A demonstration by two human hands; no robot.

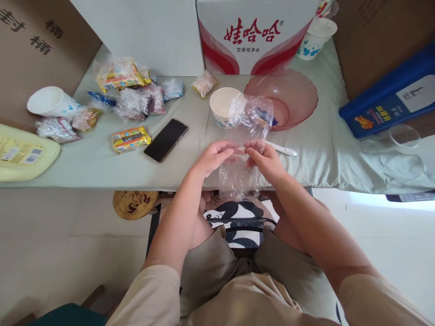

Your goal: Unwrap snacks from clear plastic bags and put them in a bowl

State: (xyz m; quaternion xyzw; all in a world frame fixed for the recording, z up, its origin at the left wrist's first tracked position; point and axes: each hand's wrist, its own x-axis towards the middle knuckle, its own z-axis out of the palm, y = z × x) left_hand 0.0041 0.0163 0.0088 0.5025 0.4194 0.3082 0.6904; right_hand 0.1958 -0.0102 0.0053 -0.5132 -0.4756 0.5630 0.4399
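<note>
My left hand [215, 157] and my right hand [264, 160] meet over the near edge of the table, fingers pinched on a clear plastic bag [249, 118]. The bag's upper part stands crumpled above my fingers, and a lower part hangs below them over the table edge. A white paper cup [222, 106] stands just behind the bag. Behind it to the right sits a pink plastic bowl [288, 97]. A white plastic spoon [282, 149] lies right of my right hand.
A black phone [166, 140] lies left of my hands, with a yellow snack packet [131, 138] beside it. Several wrapped snacks [131, 88] lie at back left, near a tipped white cup [50, 102]. A red-and-white carton [253, 34] stands at the back, a blue box [390, 97] at right.
</note>
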